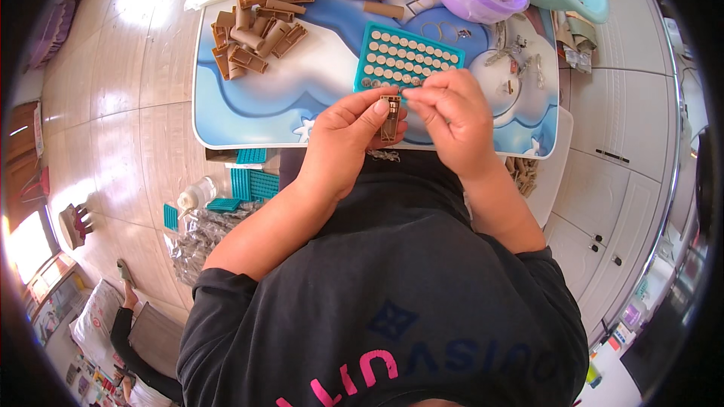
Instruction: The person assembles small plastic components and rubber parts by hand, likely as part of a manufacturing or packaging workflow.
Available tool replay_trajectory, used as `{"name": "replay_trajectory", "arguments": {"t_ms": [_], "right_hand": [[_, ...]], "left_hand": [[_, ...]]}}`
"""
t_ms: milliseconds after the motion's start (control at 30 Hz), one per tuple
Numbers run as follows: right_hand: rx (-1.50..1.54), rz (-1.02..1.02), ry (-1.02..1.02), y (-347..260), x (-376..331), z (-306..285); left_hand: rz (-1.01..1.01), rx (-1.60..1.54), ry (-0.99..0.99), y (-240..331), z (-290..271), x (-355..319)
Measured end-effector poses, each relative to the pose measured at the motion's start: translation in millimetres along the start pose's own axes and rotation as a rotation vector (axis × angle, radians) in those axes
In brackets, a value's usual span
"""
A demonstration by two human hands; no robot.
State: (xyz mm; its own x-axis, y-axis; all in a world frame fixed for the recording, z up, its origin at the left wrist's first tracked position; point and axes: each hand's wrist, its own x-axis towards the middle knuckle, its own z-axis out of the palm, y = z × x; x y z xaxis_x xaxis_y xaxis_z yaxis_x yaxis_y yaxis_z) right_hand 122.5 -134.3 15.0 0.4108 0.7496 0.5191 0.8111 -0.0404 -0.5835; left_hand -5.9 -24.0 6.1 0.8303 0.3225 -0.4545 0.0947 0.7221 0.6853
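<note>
My left hand (341, 130) is closed round a brown plastic casing (389, 128), with the thumb along its upper end. The casing stands roughly upright in the view, its hollow, ribbed side showing. Close by its top end, my right hand (458, 122) has thumb and forefinger pinched together; whatever they hold is too small to make out. Just beyond both hands lies a teal tray (363, 51) with rows of small round cream pieces (401, 53). Darker pieces sit in its nearest row, which my hands partly cover.
Loose brown casings (260, 34) are heaped at the table's far left. A purple basin (520, 4) and a light teal tub (599, 0) stand far right. Small metal parts (516, 49) lie right of the tray. Teal trays (260, 185) and a stuffed clear bag (200, 245) are below, left.
</note>
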Motion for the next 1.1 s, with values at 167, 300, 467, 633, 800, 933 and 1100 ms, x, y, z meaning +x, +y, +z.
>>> {"name": "replay_trajectory", "arguments": {"t_ms": [167,300,467,633,800,933,1100], "right_hand": [[-0.212,-0.002,-0.068,15.6,-2.6,-3.1],[-0.266,-0.052,-0.086,17.8,-4.0,-1.6],[-0.098,0.021,0.062,8.1,-1.6,3.7],[-0.010,-0.001,0.020,-2.9,2.8,8.5],[0.030,0.031,0.012,-6.9,2.1,13.8],[0.090,0.087,0.008,-10.8,1.6,19.5],[0.093,0.072,-0.022,-13.2,3.4,21.2]], "left_hand": [[-0.004,-0.014,0.006,0.7,0.2,0.4],[-0.008,-0.028,0.009,0.8,-0.2,0.7],[-0.005,-0.024,0.004,0.7,-0.7,1.2],[0.001,-0.035,0.016,0.0,0.4,1.7],[0.008,-0.027,0.018,-1.7,0.4,1.4],[0.017,-0.032,0.019,-4.2,-1.6,1.4],[0.029,-0.095,0.039,-0.7,-2.5,-1.5]]}}
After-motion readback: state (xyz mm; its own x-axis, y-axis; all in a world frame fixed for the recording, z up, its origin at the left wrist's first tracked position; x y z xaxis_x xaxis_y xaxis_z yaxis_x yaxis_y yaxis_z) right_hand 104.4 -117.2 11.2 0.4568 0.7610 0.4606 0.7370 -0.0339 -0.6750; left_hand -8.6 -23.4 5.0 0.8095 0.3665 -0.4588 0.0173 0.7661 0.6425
